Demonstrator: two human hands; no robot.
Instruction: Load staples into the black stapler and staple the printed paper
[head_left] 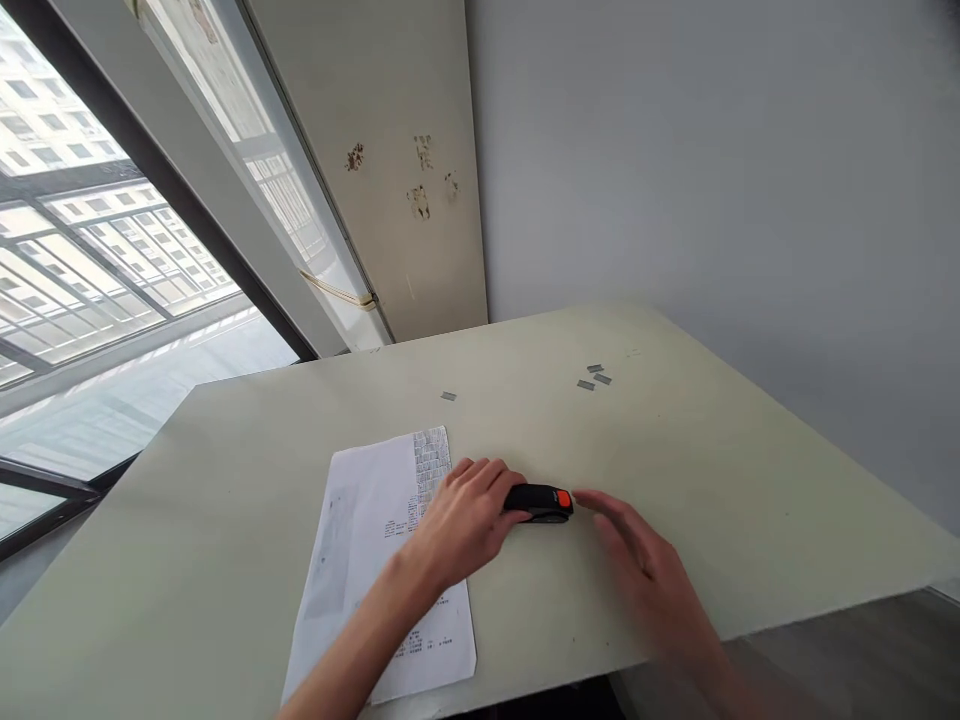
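Note:
A black stapler with an orange-red end piece (pixel 540 500) lies sideways near the middle of the table. My left hand (pixel 472 510) is wrapped around its left end, fingers over the top and thumb in front. My right hand (pixel 637 550) is at the stapler's right end, slightly blurred. Its forefinger reaches to the orange-red end, and I cannot tell whether it touches. The fingers of that hand are apart, with nothing seen in them. Printed sheets of paper (pixel 367 530) lie under my left forearm, partly covered by it.
Several small grey staple strips (pixel 595 377) lie toward the far right of the table (pixel 225 520). A single staple strip (pixel 448 396) lies farther left. Behind stand a grey wall (pixel 675 180) and a stained beige panel (pixel 420 250); a window (pixel 97 230) is at the left.

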